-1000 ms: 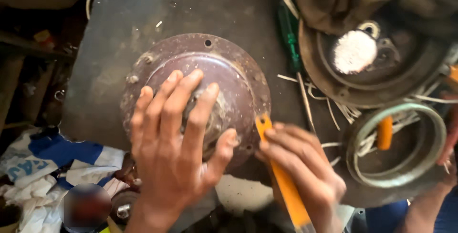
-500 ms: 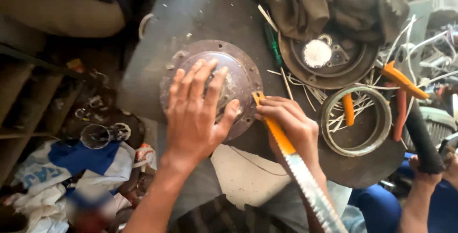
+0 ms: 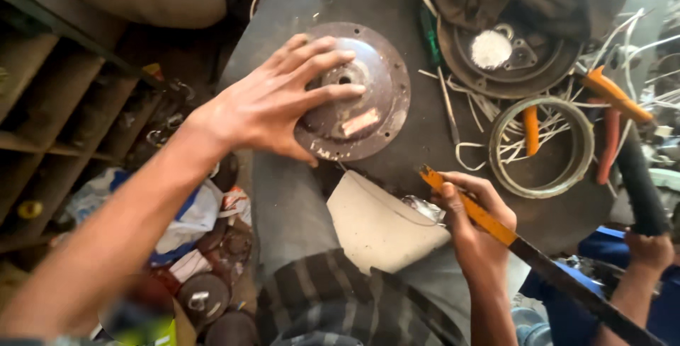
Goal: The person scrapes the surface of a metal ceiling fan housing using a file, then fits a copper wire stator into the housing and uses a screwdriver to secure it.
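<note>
A round brown metal cover plate [image 3: 368, 116] with a domed middle and rim holes lies on a dark metal work surface [image 3: 312, 6]. My left hand [image 3: 273, 101] rests flat on its left side, fingers spread across the dome. My right hand [image 3: 476, 222] grips a long flat tool [image 3: 496, 227] with an orange handle and a dark blade running off to the lower right. A small shiny object sits under my right fingers beside a pale curved sheet [image 3: 379, 222].
A second round housing [image 3: 506, 52] holding a white disc, a metal ring [image 3: 542, 148], loose white wires, orange-handled pliers [image 3: 613, 94] and a green screwdriver [image 3: 428, 34] crowd the right. Another person's hand [image 3: 648, 247] holds a black handle. Wooden shelves [image 3: 49, 105] stand left.
My left hand has slid from the top of the plate to its left side, uncovering the dome. My right hand with the tool has drawn back from the plate's rim, toward me.
</note>
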